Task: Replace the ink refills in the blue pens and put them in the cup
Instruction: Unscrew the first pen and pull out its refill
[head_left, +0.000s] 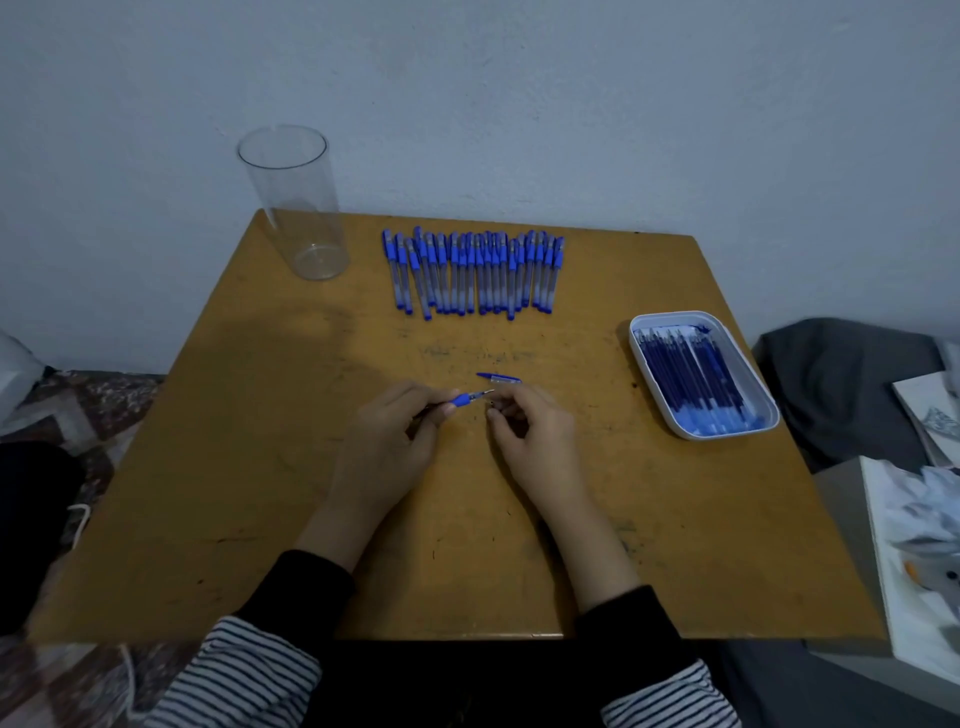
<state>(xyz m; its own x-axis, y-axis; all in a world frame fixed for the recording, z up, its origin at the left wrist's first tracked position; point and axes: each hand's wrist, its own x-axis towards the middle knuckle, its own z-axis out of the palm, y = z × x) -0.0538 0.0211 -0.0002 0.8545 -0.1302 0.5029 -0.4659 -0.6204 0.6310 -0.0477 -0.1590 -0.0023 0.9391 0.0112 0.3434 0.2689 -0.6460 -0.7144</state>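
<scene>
My left hand (402, 431) grips an uncapped blue pen (464, 399) by its barrel, its blue grip and metal tip pointing right. My right hand (527, 428) has its fingers curled at the pen's tip; whether they pinch the tip is hidden. The pen's cap (500, 379) lies on the table just behind my hands. A row of several capped blue pens (474, 271) lies at the back centre. A white tray (756, 431) of several blue refills (693, 379) sits at the right. A tall clear cup (298, 205) stands at the back left with nothing in it.
The wooden table (260, 467) stands against a pale wall. Grey cloth (841, 389) and papers (914, 545) lie beside the table at the right. A patterned rug (88, 400) shows at the left.
</scene>
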